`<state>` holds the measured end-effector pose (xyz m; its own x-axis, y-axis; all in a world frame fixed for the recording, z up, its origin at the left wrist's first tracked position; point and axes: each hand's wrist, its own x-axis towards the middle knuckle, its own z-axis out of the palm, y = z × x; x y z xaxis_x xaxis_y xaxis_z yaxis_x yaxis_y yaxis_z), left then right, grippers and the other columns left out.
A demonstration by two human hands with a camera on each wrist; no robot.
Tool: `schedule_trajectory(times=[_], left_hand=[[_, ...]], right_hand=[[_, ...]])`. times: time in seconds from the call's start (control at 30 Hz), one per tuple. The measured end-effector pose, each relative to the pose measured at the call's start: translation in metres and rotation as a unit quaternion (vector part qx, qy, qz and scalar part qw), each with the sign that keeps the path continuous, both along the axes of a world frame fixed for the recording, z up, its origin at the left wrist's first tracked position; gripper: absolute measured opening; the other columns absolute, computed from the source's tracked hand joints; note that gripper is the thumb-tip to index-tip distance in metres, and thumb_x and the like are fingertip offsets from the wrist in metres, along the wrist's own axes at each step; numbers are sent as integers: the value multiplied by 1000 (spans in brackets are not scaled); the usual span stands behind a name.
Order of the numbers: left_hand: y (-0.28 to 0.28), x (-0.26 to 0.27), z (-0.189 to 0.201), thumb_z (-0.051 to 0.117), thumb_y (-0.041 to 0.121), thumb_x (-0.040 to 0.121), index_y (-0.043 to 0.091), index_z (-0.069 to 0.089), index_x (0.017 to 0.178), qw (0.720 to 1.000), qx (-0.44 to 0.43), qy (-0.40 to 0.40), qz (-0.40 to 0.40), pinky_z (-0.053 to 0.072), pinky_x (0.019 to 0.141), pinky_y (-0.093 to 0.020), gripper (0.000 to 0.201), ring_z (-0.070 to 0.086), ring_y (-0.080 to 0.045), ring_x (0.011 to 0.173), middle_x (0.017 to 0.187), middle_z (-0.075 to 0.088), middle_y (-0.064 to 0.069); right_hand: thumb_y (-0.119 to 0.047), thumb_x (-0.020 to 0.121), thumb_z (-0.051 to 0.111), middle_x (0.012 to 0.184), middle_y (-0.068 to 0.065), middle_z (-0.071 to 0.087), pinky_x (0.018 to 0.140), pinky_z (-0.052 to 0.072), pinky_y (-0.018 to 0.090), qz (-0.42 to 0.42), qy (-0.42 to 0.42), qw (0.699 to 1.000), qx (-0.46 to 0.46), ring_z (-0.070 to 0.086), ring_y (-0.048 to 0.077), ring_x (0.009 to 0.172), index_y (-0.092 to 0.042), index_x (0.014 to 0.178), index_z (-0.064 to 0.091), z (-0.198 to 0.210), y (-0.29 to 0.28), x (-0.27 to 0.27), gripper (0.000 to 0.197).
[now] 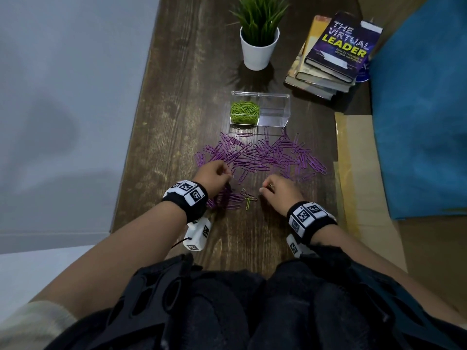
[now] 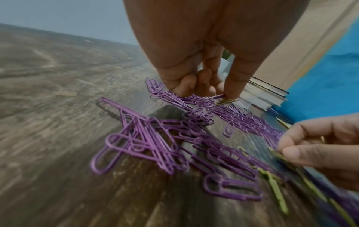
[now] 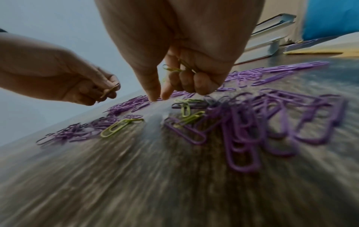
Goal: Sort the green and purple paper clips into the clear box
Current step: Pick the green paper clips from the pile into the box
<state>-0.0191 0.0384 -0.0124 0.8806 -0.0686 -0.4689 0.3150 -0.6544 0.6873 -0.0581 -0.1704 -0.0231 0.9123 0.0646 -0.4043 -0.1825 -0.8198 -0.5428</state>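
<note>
The clear box (image 1: 274,114) stands mid-table; its left compartment is full of green clips (image 1: 244,112), while the right one holds none. Purple clips (image 1: 260,155) lie scattered in front of it, more of them under my left wrist. My left hand (image 1: 228,175) pinches a green clip (image 2: 226,101) between thumb and curled fingers, just above the purple pile. My right hand (image 1: 265,189) keeps green clips (image 3: 172,69) tucked in its curled fingers, thumb and forefinger pointing down at the table. A few loose green clips (image 1: 249,198) lie between both hands.
A white pot with a green plant (image 1: 259,44) stands behind the box. A stack of books (image 1: 333,54) sits at the back right. Yellow envelopes (image 1: 351,152) and blue cloth (image 1: 424,109) lie along the table's right side. The table's left edge (image 1: 131,137) drops off.
</note>
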Motion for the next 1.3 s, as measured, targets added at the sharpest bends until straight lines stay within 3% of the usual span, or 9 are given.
schedule_trajectory(times=[0.17,0.3,0.43,0.57,0.87,1.0,1.1,1.2,1.3], left_hand=[[1,-1,2,64,11,87,19,65,76,983,-118,91,108,48,64,-26,13,61,-13,69,75,67,1],[4,-3,8,61,6,89,12,67,93,973,-150,138,111,49,51,-16,9,64,-7,62,83,70,-4],[5,-5,8,62,6,89,11,68,103,981,-114,114,104,51,57,-19,17,65,-10,73,90,69,-1],[5,-5,3,69,15,85,15,70,93,994,-40,60,82,45,60,-20,9,62,-13,83,96,66,3],[7,-4,0,71,18,81,11,67,83,996,-40,35,66,54,71,-32,9,65,-17,76,82,69,-2],[7,-3,0,67,15,83,7,67,87,993,-67,49,84,53,64,-28,9,64,-17,73,80,69,-4],[5,-3,-2,64,16,84,11,68,86,993,-68,55,83,55,73,-34,6,68,-20,81,84,72,-4],[3,-2,-5,60,17,87,12,66,86,996,-36,40,72,51,66,-29,8,64,-17,76,84,70,-2],[1,0,-5,53,19,90,13,59,87,999,42,2,30,44,62,-26,9,56,-16,73,84,64,-2]], right_hand=[[-33,91,61,87,-3,60,74,50,34,57,41,997,-16,59,18,83,-19,91,58,-4,25,-3,14],[-31,92,60,85,-2,62,64,44,29,-1,71,997,41,60,17,80,-18,84,58,-1,25,1,16],[-30,94,56,92,3,63,54,37,23,-51,55,996,50,55,14,72,-12,94,62,9,14,13,19],[-32,94,57,97,-3,56,65,43,25,-72,29,997,6,55,13,78,-16,110,57,13,11,19,22],[-29,93,57,96,4,61,77,49,34,51,-2,997,-56,59,22,88,-12,98,60,-6,54,6,18],[-22,93,52,86,8,60,64,45,33,49,35,997,-50,59,25,76,-7,91,57,-10,56,10,16],[-18,93,47,79,10,59,60,44,34,18,40,998,-34,58,27,70,-4,88,56,-8,49,13,17],[-18,96,46,72,6,57,60,42,32,-61,40,997,38,54,21,63,-6,83,56,0,32,16,20],[-16,95,47,74,5,62,60,44,30,-220,84,952,195,55,18,63,-9,84,57,0,13,19,16]])
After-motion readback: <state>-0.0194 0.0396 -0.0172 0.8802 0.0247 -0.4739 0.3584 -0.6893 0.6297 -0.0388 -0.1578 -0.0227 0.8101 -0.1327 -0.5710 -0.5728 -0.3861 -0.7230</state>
